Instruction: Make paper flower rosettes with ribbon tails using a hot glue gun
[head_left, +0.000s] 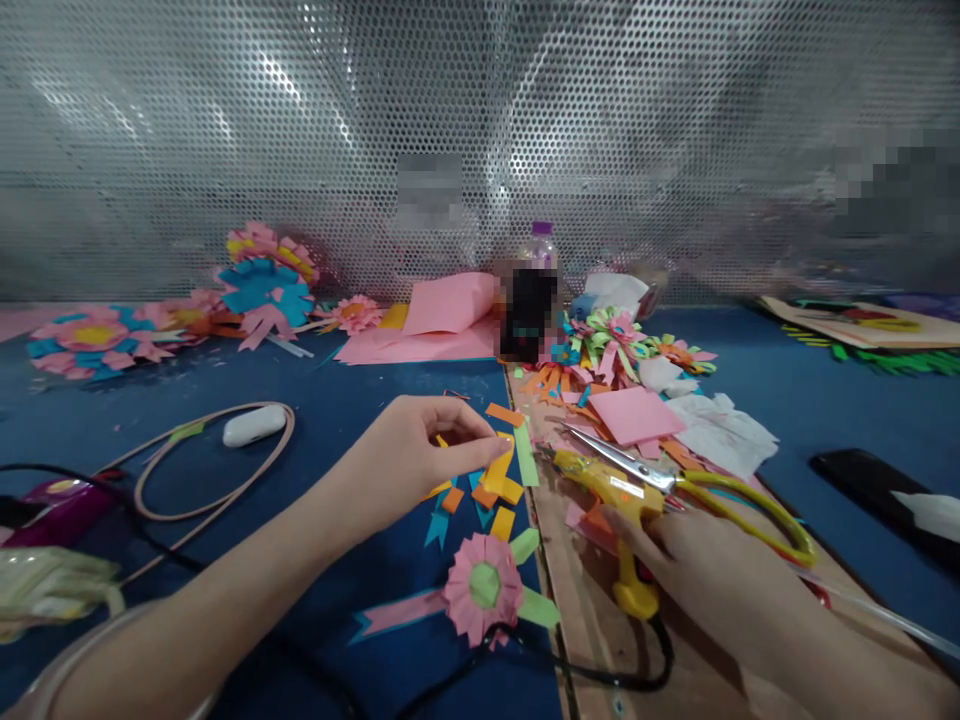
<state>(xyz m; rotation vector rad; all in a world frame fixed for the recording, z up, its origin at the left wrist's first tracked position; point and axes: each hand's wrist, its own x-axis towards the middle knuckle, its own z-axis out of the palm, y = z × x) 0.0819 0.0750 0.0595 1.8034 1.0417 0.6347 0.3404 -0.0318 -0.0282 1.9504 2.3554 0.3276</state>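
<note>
My left hand (420,450) reaches over a small pile of cut paper, thumb and fingertips pinched on a yellow paper strip (497,468). Orange, blue and yellow pieces lie under and beside it. My right hand (667,545) is closed about a yellow glue gun (626,490), whose nozzle points left; some of its fingers are hidden. Just behind the gun are scissors (690,482) with yellow handles. Nearer to me rests a pink pleated paper flower (484,590) with a green centre, a pink-and-blue ribbon tail and green strips.
Finished paper flowers (266,290) stand at the back left. Pink paper sheets (427,335), a purple-capped bottle (541,245) and scraps sit by the perforated metal wall. Crumpled tissue (724,430) and a black phone (877,500) are at right. The glue gun's black cord (615,683) crosses the front.
</note>
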